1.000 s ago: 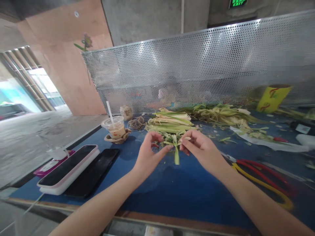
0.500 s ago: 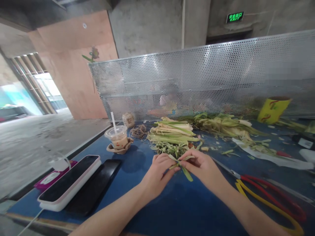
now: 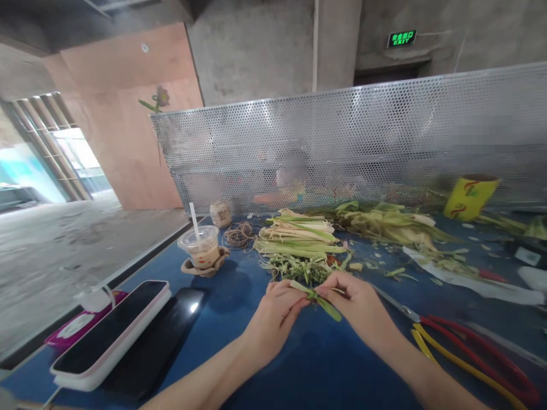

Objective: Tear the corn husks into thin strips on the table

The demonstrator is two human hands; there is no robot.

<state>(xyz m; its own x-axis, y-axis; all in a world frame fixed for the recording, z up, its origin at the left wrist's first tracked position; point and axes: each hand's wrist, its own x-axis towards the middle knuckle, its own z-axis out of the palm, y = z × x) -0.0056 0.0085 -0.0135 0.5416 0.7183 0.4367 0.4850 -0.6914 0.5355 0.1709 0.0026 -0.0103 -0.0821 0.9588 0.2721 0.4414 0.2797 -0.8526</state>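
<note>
Leaf strips (image 3: 330,309), narrow and green, cross between the two hands, in front of the pile of greenery in the middle of the desk (image 3: 239,370); whether they touch the surface I cannot tell.

From the left, a pale-cased phone (image 3: 113,327) lies beside a black slab (image 3: 158,341), both apart from the work. Next comes the drink cup (image 3: 203,250), upright in its cardboard holder. A wide swing of the left elbow might knock it, and a spill could run towards the twine (image 3: 238,235) and the stacked leaves (image 3: 299,242).

The left hand (image 3: 277,313) has its thumb and fingers closed in a pinch on one side of the crossing. Too hard a pull there could split the thin fibre.

The right hand (image 3: 359,310) pinches the other side, its fingers likewise closed with hardly any gap. If either pinch slackened, the crossing might slip loose, since the strips look smooth and short-ended. The small heap of greens (image 3: 293,266) sits just beyond the fingertips, so loose bits could get caught in the crossing.

Farther right, the red-and-yellow-handled tool (image 3: 412,314) lies near the right wrist; a careless sideways move could bump it.
</note>
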